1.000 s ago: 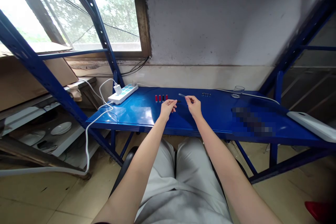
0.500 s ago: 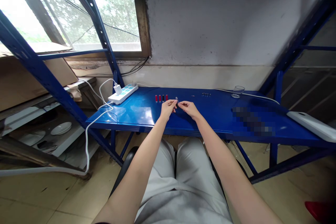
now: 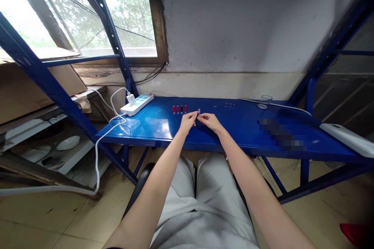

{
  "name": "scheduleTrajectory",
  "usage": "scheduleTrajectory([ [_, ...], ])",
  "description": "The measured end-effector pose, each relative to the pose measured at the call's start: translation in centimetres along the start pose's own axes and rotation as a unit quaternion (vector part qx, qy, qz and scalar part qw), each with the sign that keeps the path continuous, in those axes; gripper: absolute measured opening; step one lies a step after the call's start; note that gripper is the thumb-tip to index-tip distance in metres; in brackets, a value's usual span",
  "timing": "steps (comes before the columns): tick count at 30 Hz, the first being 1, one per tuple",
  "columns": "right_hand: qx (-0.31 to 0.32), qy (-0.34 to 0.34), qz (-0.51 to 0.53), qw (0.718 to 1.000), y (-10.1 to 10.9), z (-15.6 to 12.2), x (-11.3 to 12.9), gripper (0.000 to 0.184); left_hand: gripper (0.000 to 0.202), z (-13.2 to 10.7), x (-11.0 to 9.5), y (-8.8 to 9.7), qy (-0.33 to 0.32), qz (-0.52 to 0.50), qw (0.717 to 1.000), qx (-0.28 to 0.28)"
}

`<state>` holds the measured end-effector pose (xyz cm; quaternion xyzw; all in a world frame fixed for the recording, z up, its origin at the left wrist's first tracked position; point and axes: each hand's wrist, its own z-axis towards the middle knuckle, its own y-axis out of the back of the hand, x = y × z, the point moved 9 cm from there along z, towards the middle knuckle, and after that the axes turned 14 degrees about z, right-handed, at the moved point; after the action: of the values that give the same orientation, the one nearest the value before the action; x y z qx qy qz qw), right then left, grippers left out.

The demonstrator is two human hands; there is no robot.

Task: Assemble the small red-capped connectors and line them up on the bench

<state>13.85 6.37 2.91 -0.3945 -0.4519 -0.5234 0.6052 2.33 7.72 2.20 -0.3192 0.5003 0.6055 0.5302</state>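
Observation:
A small tube with a clear end (image 3: 199, 110) stands up between my fingertips above the blue table; its lower part is hidden. My left hand (image 3: 188, 121) is closed in a pinch around it. My right hand (image 3: 209, 121) meets it from the other side, thumb and fingers pinched together at the tube's side. Whatever those right fingertips hold is too small to make out. Just beyond my left hand, a red tube (image 3: 185, 108) stands in a row with more red ones and a black tube (image 3: 181, 109), all with clear ends.
Several tiny metal pieces (image 3: 229, 105) lie farther back on the blue table (image 3: 233, 132), near a drinking glass (image 3: 264, 102). A white power strip (image 3: 137, 104) with a plug is at the left. A blurred dark object (image 3: 282, 135) and a white device (image 3: 347, 140) lie at the right.
The tube between my fingers has turned from a leftward tilt to nearly upright, and less of it shows. Both hands stay in almost the same place.

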Motion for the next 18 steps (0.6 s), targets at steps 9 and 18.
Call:
scheduleTrajectory([
  [9, 0.007, 0.01, -0.017, 1.0, -0.13, 0.25, -0.36, 0.043, 0.036, 0.14, -0.21, 0.19, -0.018, 0.019, 0.999, -0.025],
  [18, -0.025, 0.067, -0.109, 0.991, 0.38, 0.2, 0.42, 0.043, 0.032, 0.14, -0.1, 0.72, -0.012, 0.016, 0.998, -0.062],
])
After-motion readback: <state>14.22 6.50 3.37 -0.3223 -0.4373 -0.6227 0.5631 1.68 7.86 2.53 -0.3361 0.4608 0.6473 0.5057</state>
